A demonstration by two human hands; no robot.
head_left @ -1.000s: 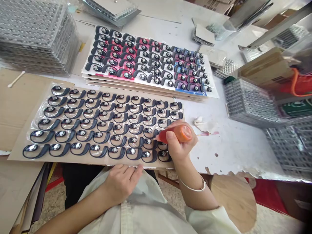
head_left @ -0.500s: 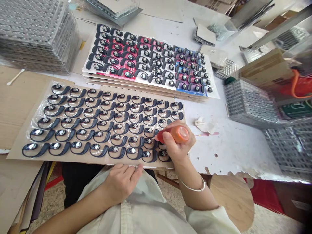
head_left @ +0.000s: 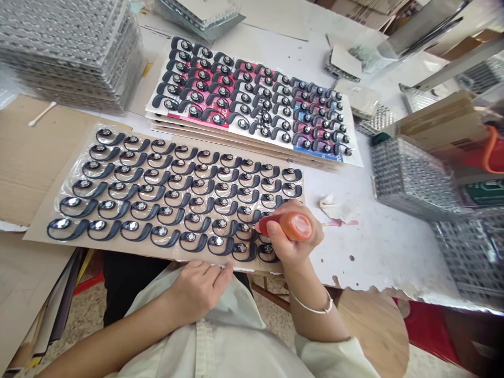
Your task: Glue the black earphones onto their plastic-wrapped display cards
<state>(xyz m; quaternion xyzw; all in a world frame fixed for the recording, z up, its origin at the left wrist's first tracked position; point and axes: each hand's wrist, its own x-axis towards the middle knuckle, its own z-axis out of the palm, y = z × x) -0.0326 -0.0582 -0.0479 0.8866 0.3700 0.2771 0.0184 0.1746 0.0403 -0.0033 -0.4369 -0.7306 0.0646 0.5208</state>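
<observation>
Your hands at the cardboard sheet.
Right hand wrapped around a red bottle over the sheet's right end; left hand half-curled beside its near edge, hold unclear.

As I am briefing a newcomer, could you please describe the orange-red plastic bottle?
On the white worktable, find the brown cardboard sheet carrying rows of curved black pieces. Near its right end, the right hand grips the orange-red plastic bottle, its bright colour unlike the black pieces nearby.
</observation>
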